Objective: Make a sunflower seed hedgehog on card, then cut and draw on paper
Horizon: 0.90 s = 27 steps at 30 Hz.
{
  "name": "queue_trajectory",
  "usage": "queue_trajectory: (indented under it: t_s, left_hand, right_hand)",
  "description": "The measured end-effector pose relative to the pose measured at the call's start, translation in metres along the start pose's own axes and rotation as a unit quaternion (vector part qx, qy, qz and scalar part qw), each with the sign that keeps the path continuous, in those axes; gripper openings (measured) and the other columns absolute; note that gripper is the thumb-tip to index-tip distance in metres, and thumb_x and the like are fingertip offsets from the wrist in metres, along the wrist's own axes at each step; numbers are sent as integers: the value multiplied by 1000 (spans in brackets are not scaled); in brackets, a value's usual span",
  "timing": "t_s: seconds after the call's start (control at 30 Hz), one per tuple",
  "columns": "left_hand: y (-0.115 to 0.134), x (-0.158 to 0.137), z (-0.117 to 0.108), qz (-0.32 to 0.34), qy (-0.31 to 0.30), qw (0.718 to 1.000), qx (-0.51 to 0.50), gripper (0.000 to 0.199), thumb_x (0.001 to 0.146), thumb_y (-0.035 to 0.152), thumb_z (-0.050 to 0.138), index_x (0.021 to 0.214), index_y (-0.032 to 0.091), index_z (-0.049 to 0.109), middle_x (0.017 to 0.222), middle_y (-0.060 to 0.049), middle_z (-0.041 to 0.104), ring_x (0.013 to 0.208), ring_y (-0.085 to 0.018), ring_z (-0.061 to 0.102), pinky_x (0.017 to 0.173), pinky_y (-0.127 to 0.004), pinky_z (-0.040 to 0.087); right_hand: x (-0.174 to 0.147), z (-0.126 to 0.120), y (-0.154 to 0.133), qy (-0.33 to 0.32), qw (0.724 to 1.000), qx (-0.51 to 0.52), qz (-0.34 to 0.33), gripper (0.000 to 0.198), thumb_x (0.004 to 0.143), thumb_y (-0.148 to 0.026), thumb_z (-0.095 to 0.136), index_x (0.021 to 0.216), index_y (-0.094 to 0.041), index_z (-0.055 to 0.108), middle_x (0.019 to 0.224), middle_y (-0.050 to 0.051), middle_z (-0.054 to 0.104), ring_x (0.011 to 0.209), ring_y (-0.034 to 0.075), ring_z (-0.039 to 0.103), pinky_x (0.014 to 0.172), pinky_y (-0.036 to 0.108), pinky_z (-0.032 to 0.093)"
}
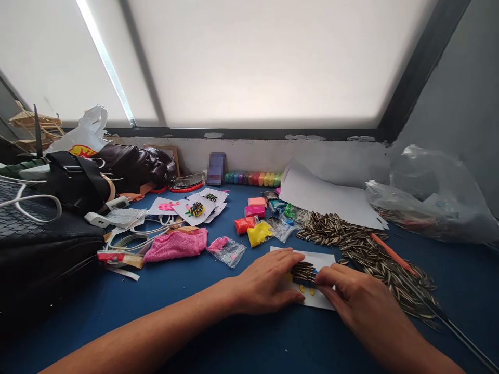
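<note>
A small white sheet of paper [324, 303] lies on the blue table, bearing a figure of striped sunflower seeds [303, 271] set in rows, with blue and yellow clay showing at its edges. Two small yellow clay bits [312, 292] stick to the paper below the seeds. My left hand [268, 283] lies flat over the paper's left side, thumb and fingers apart around the figure. At the figure's right end, my right hand [353, 291] has its thumb and forefinger pinched together; whatever is between them is hidden.
Loose sunflower seeds [351, 239] spread to the right, with an orange-tipped tool [393, 254] across them. Behind the paper lie coloured clay packets [260, 234]. Finished cards [192, 209], a pink cloth [177, 245] and cables are at left; a plastic bag [436, 192] stands far right.
</note>
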<state>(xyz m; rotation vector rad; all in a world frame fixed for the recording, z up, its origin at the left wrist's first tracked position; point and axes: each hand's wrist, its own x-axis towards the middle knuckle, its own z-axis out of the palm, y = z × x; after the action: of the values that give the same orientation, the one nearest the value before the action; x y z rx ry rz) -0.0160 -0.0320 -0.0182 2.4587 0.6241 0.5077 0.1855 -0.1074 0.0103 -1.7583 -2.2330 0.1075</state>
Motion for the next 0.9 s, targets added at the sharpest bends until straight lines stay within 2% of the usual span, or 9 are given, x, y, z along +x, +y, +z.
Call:
queue_trajectory:
  t_s: [0.27,0.67,0.9]
  left_hand:
    - [2,0,-1,-3,-4,1000,-1,69,82,35,67,140,11,39,144,-17,44,138,-29,34,115,-45,29]
    - [0,1,0,-3,-9,1000,-9,68,81,35,67,140,15,39,144,-16,45,138,-29,34,114,-47,30]
    - [0,-1,-1,1,1,1000,-12,68,82,36,66,141,16,38,144,-15,44,138,-28,35,114,-46,29]
  right_hand:
    - [1,3,-2,-1,999,-50,-18,26,93,-22,41,74,-23,59,73,1,63,62,17,63,58,27,45]
    - [3,6,-5,1,997,-73,-25,27,93,-20,43,72,-23,59,72,1,64,63,17,64,57,26,42]
    - [2,-5,-1,48,997,-63,3,9,84,-24,55,76,-26,60,70,-2,68,59,18,66,50,27,38]
